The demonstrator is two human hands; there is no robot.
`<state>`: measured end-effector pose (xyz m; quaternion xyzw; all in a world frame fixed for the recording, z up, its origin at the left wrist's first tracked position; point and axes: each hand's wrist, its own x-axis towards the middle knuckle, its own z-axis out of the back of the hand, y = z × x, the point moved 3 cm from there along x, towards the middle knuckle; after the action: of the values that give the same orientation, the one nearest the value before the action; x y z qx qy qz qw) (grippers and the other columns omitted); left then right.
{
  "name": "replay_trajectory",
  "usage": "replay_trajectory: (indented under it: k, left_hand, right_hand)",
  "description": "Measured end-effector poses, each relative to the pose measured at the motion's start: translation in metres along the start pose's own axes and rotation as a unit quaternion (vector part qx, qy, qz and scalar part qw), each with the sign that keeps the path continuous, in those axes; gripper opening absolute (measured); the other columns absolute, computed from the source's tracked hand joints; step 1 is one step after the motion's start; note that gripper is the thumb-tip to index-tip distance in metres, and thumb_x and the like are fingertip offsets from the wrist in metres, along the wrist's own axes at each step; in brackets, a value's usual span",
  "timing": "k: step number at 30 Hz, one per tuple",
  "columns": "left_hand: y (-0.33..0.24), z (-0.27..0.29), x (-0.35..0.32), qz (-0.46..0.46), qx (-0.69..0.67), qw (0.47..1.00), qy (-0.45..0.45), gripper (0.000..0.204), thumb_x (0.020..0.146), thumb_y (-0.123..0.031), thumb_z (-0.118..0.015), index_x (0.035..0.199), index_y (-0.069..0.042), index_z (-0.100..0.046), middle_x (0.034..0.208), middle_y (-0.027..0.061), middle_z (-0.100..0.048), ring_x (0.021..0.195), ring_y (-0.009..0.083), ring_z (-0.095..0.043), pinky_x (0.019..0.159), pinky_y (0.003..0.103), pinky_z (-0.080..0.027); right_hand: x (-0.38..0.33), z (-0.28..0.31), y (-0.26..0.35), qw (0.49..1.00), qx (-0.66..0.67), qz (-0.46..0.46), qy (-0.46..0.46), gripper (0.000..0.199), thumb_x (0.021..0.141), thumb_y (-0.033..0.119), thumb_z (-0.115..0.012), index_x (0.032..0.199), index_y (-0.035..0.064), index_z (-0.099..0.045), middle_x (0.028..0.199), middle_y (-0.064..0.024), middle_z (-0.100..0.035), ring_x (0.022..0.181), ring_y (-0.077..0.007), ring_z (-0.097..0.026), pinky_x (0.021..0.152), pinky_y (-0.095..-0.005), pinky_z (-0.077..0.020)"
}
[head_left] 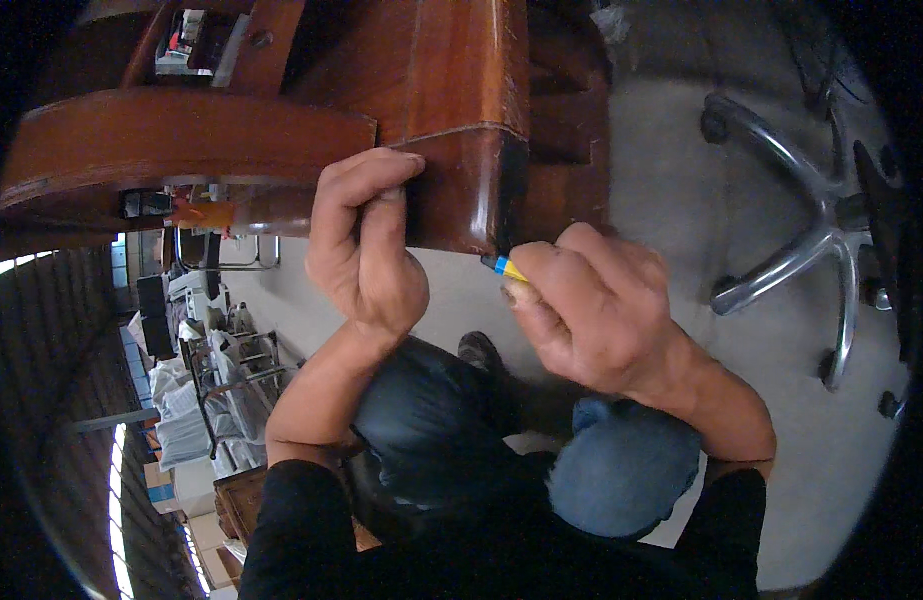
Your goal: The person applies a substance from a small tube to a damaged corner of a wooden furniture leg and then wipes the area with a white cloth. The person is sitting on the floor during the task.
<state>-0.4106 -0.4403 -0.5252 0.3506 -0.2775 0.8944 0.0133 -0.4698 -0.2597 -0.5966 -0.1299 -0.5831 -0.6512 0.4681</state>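
Observation:
A reddish-brown varnished piece of wooden furniture (pixel 446 185) fills the upper middle, its rounded corner edge darkened and scuffed. My left hand (pixel 366 230) is closed with bent fingers around the left side of this corner block, a fingertip lying on the wood. In my right hand (pixel 596 310) is a slim yellow-and-blue marker-like tool (pixel 505 267), pinched between thumb and fingers. Its dark tip points at the lower end of the corner edge; whether it touches the wood I cannot tell. Most of the tool's body is hidden inside my hand.
A chrome swivel-chair base (pixel 831 225) with casters stands on the grey floor (pixel 661 150) to the right. A curved wooden rail (pixel 201 140) extends to the left. Wrapped goods (pixel 186 410) and boxes are stacked at the lower left, and my knees are below the furniture.

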Motion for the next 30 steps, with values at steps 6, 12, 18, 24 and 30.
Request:
replay_trajectory:
  k: [6,12,18,24,30]
  left_hand:
    - [-0.009,0.0,0.003,-0.01,0.002,1.0,0.009,0.02,0.088,0.007,-0.051,0.099,0.003,-0.066,0.103,0.0154,-0.067,0.097,0.0228,-0.061,0.089,0.031,-0.047]
    - [-0.015,0.008,0.007,-0.011,0.011,1.0,0.01,0.02,0.087,0.007,-0.051,0.099,0.002,-0.067,0.102,0.0146,-0.067,0.096,0.0227,-0.061,0.088,0.031,-0.047]
    - [-0.014,0.008,0.002,-0.016,0.012,1.0,0.006,0.02,0.087,0.007,-0.051,0.099,0.002,-0.067,0.101,0.014,-0.067,0.095,0.0229,-0.061,0.087,0.031,-0.048]
    - [-0.013,0.009,0.004,-0.018,0.02,1.0,0.003,0.019,0.088,0.006,-0.051,0.099,0.002,-0.067,0.101,0.0142,-0.067,0.095,0.023,-0.061,0.087,0.031,-0.047]
    - [-0.014,0.0,0.002,-0.03,0.031,0.999,0.0,0.016,0.09,0.005,-0.052,0.097,0.003,-0.067,0.1,0.0147,-0.067,0.094,0.0232,-0.062,0.088,0.032,-0.048]
  right_hand:
    - [-0.002,0.009,0.004,1.0,0.013,-0.001,-0.019,0.029,0.071,0.003,-0.077,0.097,0.0011,-0.065,0.075,-0.0097,-0.058,0.059,-0.0247,-0.059,0.05,-0.035,-0.0451]
    - [0.002,0.01,0.011,0.999,0.034,-0.017,-0.025,0.026,0.072,0.001,-0.075,0.097,0.0016,-0.065,0.077,-0.0117,-0.06,0.058,-0.0264,-0.059,0.051,-0.0356,-0.0462]
    - [0.008,0.005,0.009,0.998,0.032,-0.024,-0.052,0.016,0.079,0.011,-0.071,0.091,0.0055,-0.063,0.076,-0.0061,-0.058,0.062,-0.0232,-0.061,0.05,-0.0365,-0.0493]
    - [-0.014,-0.003,-0.006,0.992,0.085,-0.075,-0.055,0.017,0.081,0.011,-0.071,0.096,0.0064,-0.064,0.08,-0.0084,-0.061,0.065,-0.027,-0.063,0.053,-0.0397,-0.0502]
    - [-0.022,-0.01,-0.024,0.984,0.132,-0.081,-0.087,0.021,0.078,0.002,-0.073,0.097,0.0014,-0.064,0.076,-0.0136,-0.061,0.06,-0.0279,-0.059,0.054,-0.0367,-0.0479]
